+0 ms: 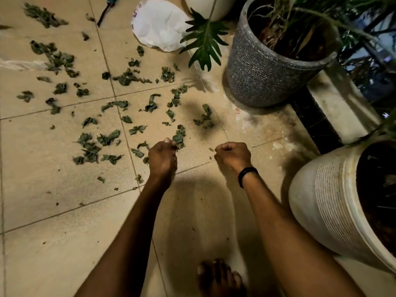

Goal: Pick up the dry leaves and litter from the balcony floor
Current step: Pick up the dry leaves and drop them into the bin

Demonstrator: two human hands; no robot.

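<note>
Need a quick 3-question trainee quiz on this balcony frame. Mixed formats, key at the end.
1. True or false: none of the dry leaves lies on the white paper plate.
2. Which wrist wears the black band? A left, B right.
3. Fill in: the left hand has its grip on ____.

Key: 1 true; 2 B; 3 dry leaves.

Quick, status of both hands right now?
Left hand: closed, pinching dry leaves.
Right hand: fingers curled; whether it holds anything cannot be told.
</note>
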